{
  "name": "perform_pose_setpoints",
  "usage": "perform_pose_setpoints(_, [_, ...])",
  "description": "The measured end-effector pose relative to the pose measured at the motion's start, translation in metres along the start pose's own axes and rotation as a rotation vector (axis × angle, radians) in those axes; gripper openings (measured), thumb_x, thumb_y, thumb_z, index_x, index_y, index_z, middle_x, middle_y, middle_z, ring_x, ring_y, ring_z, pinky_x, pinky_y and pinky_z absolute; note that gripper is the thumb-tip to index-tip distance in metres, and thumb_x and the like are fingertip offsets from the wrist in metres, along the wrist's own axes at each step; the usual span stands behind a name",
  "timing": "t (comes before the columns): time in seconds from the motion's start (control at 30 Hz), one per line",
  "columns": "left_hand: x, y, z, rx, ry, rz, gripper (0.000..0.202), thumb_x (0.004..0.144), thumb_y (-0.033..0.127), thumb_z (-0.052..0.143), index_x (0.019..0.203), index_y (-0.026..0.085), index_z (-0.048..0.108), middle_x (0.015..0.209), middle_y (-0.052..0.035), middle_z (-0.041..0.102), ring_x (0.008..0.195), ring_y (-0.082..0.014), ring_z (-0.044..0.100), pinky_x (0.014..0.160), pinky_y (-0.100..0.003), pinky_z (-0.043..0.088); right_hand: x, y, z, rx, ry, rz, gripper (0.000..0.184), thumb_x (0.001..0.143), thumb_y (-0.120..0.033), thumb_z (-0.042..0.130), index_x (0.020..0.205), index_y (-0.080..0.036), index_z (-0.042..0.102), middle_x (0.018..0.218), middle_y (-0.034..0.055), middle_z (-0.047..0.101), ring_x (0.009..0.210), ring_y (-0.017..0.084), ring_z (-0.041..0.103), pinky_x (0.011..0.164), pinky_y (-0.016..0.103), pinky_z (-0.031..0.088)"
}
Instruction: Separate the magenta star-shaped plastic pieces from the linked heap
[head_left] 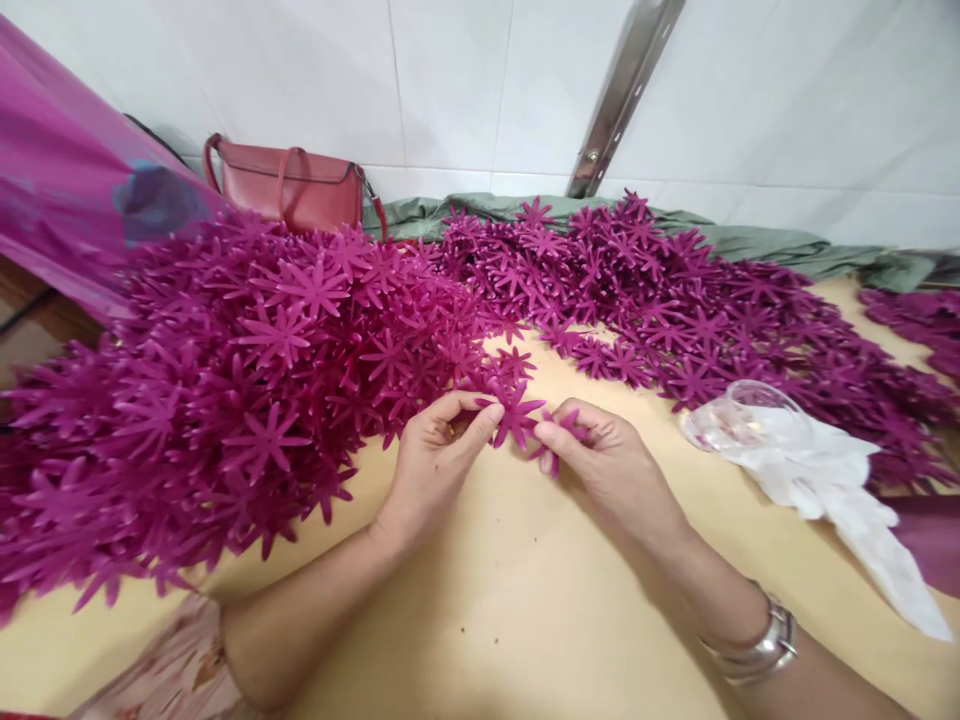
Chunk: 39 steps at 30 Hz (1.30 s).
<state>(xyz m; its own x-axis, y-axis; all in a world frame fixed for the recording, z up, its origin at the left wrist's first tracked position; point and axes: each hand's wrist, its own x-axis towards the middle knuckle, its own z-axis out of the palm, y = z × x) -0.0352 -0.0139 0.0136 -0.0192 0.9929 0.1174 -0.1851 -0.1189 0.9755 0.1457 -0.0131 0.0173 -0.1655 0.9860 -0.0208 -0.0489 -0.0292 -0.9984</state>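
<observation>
Over the middle of the tabletop, my left hand [439, 460] pinches a magenta star-shaped artificial flower piece [514, 413] between thumb and fingers. Close beside it, my right hand [611, 465] grips another magenta flower piece [559, 445], partly covered by the thumb. The two pieces are almost touching; whether they are joined cannot be made out. A big heap of the same flower pieces [274, 340] lies to the left, near my left hand. Behind my hands, a second, darker heap [697, 325] stretches to the right.
The yellowish table [517, 590] has white tiled wall behind it. A red handbag [292, 185] stands behind the left heap. At right lie crumpled white material [814, 455] and a clear round plastic thing [765, 405]. Green cloth [772, 245] runs along the back; pink sheeting [75, 150] hangs left.
</observation>
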Motion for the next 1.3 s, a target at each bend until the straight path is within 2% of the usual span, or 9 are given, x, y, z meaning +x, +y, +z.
perform_pose_setpoints(0.2, [0.005,0.006,-0.003,-0.092,0.024,-0.095,0.024,0.08,0.032,0.083,0.073,0.017,0.066,0.07,0.0035,0.062,0.066,-0.0091,0.051,0.066,-0.021,0.044,0.006,0.006,-0.009,0.099,0.151,-0.047,0.024,0.092,-0.047,0.074,0.086,-0.024,0.07,0.08,-0.0019,0.067,0.078,0.014,0.059,0.078,0.027,0.047])
perform_pose_setpoints(0.47, [0.003,-0.001,-0.003,-0.132,0.05,-0.072,0.016,0.084,0.031,0.081,0.083,0.018,0.071,0.08,0.0025,0.066,0.074,-0.0099,0.055,0.074,-0.022,0.046,0.005,0.008,-0.01,0.037,0.186,-0.04,0.032,0.096,-0.05,0.068,0.081,-0.022,0.069,0.075,-0.0013,0.062,0.072,0.013,0.053,0.072,0.027,0.044])
perform_pose_setpoints(0.57, [0.003,-0.002,-0.002,-0.12,0.051,-0.045,0.013,0.087,0.03,0.078,0.086,0.019,0.072,0.083,0.0022,0.067,0.077,-0.0102,0.056,0.076,-0.022,0.046,0.005,0.005,-0.013,-0.129,0.201,-0.067,0.036,0.099,-0.053,0.061,0.081,-0.023,0.07,0.077,0.0007,0.064,0.075,0.016,0.057,0.076,0.031,0.046])
perform_pose_setpoints(0.67, [0.003,-0.003,0.0,-0.123,0.026,-0.043,0.012,0.086,0.03,0.078,0.086,0.018,0.073,0.083,0.0011,0.069,0.079,-0.0114,0.058,0.077,-0.023,0.048,0.004,0.001,-0.015,-0.389,0.248,-0.219,0.032,0.097,-0.054,0.061,0.104,-0.025,0.074,0.114,0.0078,0.07,0.109,0.025,0.062,0.096,0.041,0.048])
perform_pose_setpoints(0.73, [0.002,-0.003,0.001,-0.131,0.011,-0.061,0.014,0.084,0.031,0.08,0.085,0.018,0.073,0.082,0.0007,0.07,0.077,-0.0119,0.059,0.077,-0.024,0.048,0.003,-0.002,-0.013,-0.537,0.281,-0.36,0.039,0.095,-0.052,0.063,0.127,-0.028,0.067,0.142,0.0101,0.06,0.135,0.03,0.051,0.113,0.05,0.038])
perform_pose_setpoints(0.8, [0.001,-0.003,0.002,-0.121,-0.019,-0.079,0.016,0.082,0.031,0.081,0.082,0.018,0.072,0.079,0.0008,0.07,0.074,-0.0117,0.059,0.074,-0.024,0.048,0.001,-0.003,-0.01,-0.596,0.274,-0.453,0.045,0.095,-0.049,0.065,0.135,-0.029,0.062,0.146,0.0103,0.056,0.141,0.03,0.046,0.12,0.053,0.031])
perform_pose_setpoints(0.93, [-0.001,0.001,0.002,-0.072,-0.126,-0.08,0.019,0.082,0.03,0.081,0.073,0.018,0.071,0.071,0.0014,0.068,0.067,-0.0112,0.058,0.067,-0.023,0.047,-0.002,-0.002,0.001,-0.388,0.086,-0.346,0.027,0.088,-0.041,0.077,0.111,-0.027,0.071,0.116,0.0074,0.069,0.11,0.026,0.064,0.099,0.043,0.051])
perform_pose_setpoints(1.03, [-0.001,0.004,0.001,-0.024,-0.171,-0.066,0.021,0.087,0.031,0.076,0.072,0.018,0.074,0.072,-0.0008,0.07,0.07,-0.0128,0.06,0.069,-0.024,0.048,-0.002,-0.001,0.004,-0.181,-0.005,-0.205,0.014,0.09,-0.037,0.075,0.089,-0.023,0.071,0.088,0.0028,0.069,0.079,0.019,0.064,0.073,0.032,0.053])
perform_pose_setpoints(1.3, [0.001,0.006,0.0,0.053,-0.154,-0.042,0.023,0.093,0.032,0.07,0.076,0.018,0.077,0.076,-0.0021,0.073,0.073,-0.0142,0.062,0.072,-0.025,0.05,-0.001,0.001,0.0,-0.11,0.065,-0.119,0.032,0.101,-0.045,0.06,0.08,-0.022,0.067,0.076,-0.0003,0.063,0.072,0.016,0.056,0.071,0.029,0.048])
